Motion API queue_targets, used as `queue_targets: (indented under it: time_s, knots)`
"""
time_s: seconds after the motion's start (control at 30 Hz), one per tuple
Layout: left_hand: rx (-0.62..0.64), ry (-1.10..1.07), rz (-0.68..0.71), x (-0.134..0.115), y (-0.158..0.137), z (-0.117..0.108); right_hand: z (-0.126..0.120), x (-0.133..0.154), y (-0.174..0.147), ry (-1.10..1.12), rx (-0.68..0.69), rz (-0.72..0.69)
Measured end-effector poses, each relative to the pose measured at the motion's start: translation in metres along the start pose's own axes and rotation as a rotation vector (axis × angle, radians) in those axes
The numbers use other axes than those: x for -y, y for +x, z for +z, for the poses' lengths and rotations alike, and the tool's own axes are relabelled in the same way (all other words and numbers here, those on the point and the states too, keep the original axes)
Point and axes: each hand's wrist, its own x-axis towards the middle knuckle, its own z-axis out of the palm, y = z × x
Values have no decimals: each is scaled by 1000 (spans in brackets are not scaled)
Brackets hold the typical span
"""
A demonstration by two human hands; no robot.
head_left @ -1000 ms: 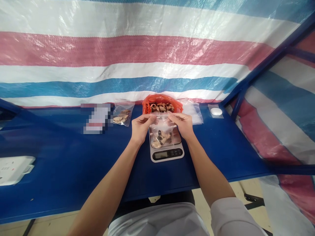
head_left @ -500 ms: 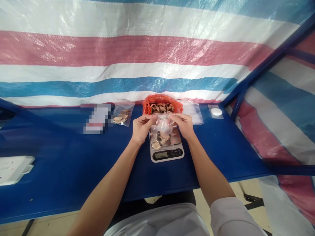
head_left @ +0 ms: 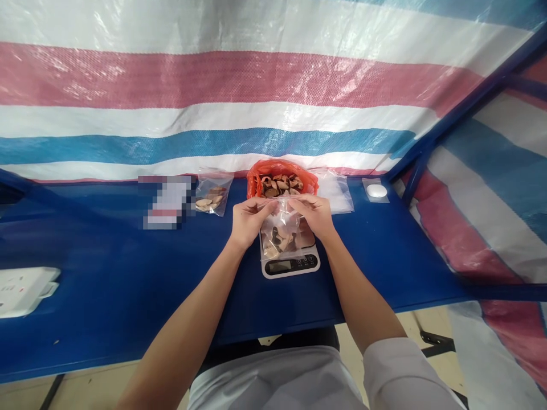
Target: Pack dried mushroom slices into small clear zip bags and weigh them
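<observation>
Between my two hands is a clear zip bag (head_left: 282,233) with several pale, dark-edged slices in its lower part. My left hand (head_left: 250,219) pinches the left end of the bag's top edge. Thumb and fingers of my right hand (head_left: 311,213) grip the same edge closer to its middle. Below and behind the bag lies a white kitchen scale (head_left: 293,267) with a dark display panel, its plate partly covered by the bag. Just beyond my hands, a red plastic bag (head_left: 254,179) stands open, holding many more slices (head_left: 282,185).
A filled clear bag (head_left: 211,199) lies to the left, beside a blurred-out patch (head_left: 168,202). Flat clear bags (head_left: 337,191) and a small bag with a white round object (head_left: 376,191) lie right. A white power strip (head_left: 28,291) rests on the blue table (head_left: 128,285).
My right hand has shifted left along the bag's top edge, closer to my left hand. The view has tilted slightly; the bag stays over the scale.
</observation>
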Motion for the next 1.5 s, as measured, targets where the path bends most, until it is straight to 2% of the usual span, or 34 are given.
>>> queue_targets:
  time_s: [0.27, 0.53, 0.77, 1.07, 1.33, 1.5]
  knots:
    - [60, 38, 23, -5, -1, 3, 3, 2, -1, -50, -57, -34]
    - [37, 42, -12, -6, -3, 4, 1, -2, -2, -92, 0, -20]
    - [39, 41, -28, -4, -2, 4, 3, -1, 0, -115, -57, -24]
    - [23, 50, -22, -3, 1, 2, 2, 2, -2, -120, -17, 27]
    - [80, 25, -105, -10, 8, 3, -1, 8, 8, -46, 1, 31]
    - [80, 70, -40, -11, 19, 5, -5, 10, 18, -40, 74, 68]
